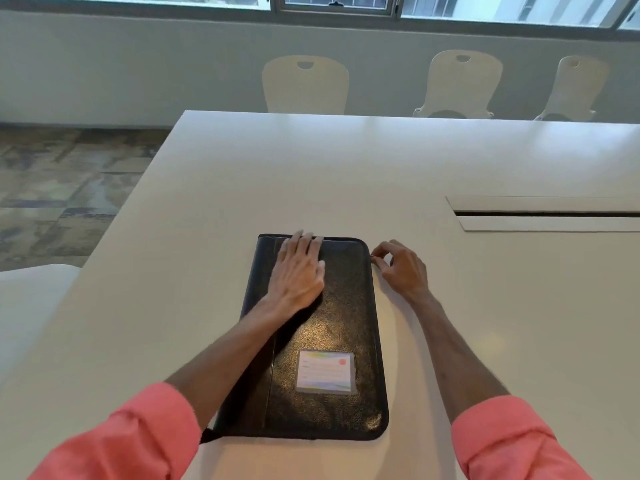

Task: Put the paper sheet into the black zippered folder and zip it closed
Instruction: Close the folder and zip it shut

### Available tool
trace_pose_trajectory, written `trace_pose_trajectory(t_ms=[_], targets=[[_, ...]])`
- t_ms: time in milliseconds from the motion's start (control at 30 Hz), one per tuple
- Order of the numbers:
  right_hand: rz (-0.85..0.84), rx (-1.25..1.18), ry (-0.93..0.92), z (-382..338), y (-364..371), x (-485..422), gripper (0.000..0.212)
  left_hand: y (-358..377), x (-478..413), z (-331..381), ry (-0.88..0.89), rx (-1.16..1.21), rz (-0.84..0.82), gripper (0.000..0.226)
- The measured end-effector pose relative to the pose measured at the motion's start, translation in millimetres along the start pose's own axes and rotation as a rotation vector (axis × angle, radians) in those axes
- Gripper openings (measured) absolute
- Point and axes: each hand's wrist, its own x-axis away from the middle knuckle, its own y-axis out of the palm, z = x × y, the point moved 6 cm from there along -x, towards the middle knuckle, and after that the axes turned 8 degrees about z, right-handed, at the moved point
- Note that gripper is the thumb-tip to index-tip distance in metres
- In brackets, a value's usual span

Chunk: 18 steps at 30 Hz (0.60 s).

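The surface [346, 174] is a large white tabletop, glossy, with a long cable slot [547, 213] cut into it at the right. Beyond its far edge stand three cream chairs [304, 84] against a pale wall under a row of windows [337, 3]; mottled carpet tiles [62, 188] cover the floor at the left. The black zippered folder [332, 327] lies flat and closed on the surface directly in front of the person, long axis running away from the camera. Its cover is grained black material with rounded corners, and a clear pocket holding a coloured label card [326, 371] sits on the near half. The paper sheet is not visible. The left hand [299, 271] is spread flat, palm down, pressing the far left part of the cover, fingertips reaching the far edge. The right hand [398, 268] is just beside the folder's far right corner, thumb and forefinger pinched on a small metal piece there, apparently the zipper pull [372, 258]; it is too small to confirm. Both forearms are bare below rolled coral-pink sleeves [145, 441]
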Motion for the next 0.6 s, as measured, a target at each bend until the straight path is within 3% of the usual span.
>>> trace_pose_trajectory(t_ms=[267, 600], targets=[[0.043, 0.005, 0.025, -2.9, -3.1, 5.6, 0.011, 39.0, -65.8, 28.6, 0.023, 0.163, -0.183, 0.05], [0.124, 0.033, 0.036, 1.6, -7.5, -0.6, 0.01, 41.8, -56.3, 28.2, 0.054, 0.284, 0.0, 0.029]])
